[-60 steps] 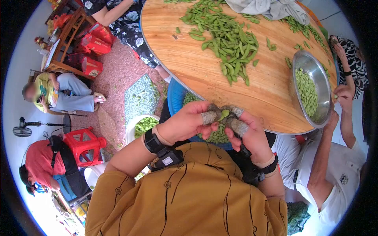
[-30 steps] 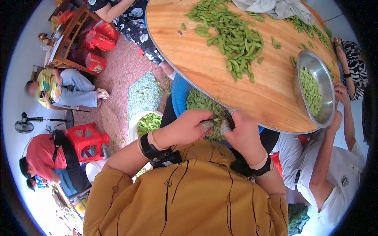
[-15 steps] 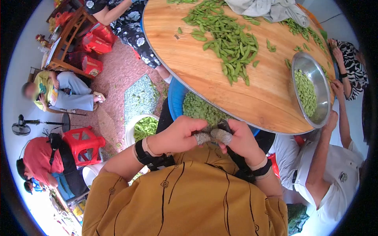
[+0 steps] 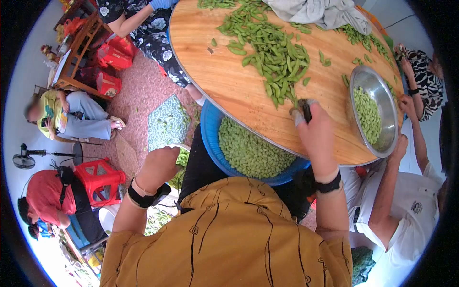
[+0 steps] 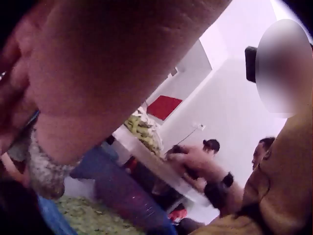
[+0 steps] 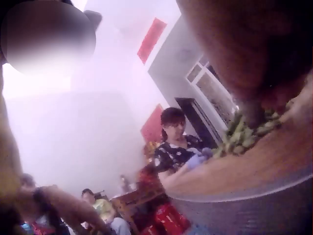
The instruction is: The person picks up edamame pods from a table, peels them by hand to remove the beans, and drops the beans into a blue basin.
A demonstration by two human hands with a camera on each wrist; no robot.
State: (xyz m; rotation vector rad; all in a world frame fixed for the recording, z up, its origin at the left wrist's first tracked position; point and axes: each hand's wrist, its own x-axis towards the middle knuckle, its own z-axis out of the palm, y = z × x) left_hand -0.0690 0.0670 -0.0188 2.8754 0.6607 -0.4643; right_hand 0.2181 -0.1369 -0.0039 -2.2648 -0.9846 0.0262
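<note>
My right hand (image 4: 302,113) reaches across the round wooden table (image 4: 229,81), its taped fingertips (image 4: 297,115) at the near end of the heap of green pods (image 4: 277,52). The right wrist view shows a fingertip (image 6: 254,112) coming down on the pods (image 6: 244,134). My left hand (image 4: 160,165) hangs curled over a white bucket of pods (image 4: 180,155) on the floor; what it holds is hidden. The left wrist view shows a taped finger (image 5: 46,171). A blue basin (image 4: 210,138) of shelled beans (image 4: 248,150) sits in front of me, under the table's edge.
A steel bowl (image 4: 388,119) of beans stands at the table's right edge, with a neighbour in a white shirt (image 4: 406,205) beside it. A grey cloth (image 4: 330,12) lies at the far side. A red stool (image 4: 103,177) and seated people are at the left.
My hands were together over the basin, working a pod. They have parted: the right went up to the pod heap, the left swung out and down over the white bucket.
</note>
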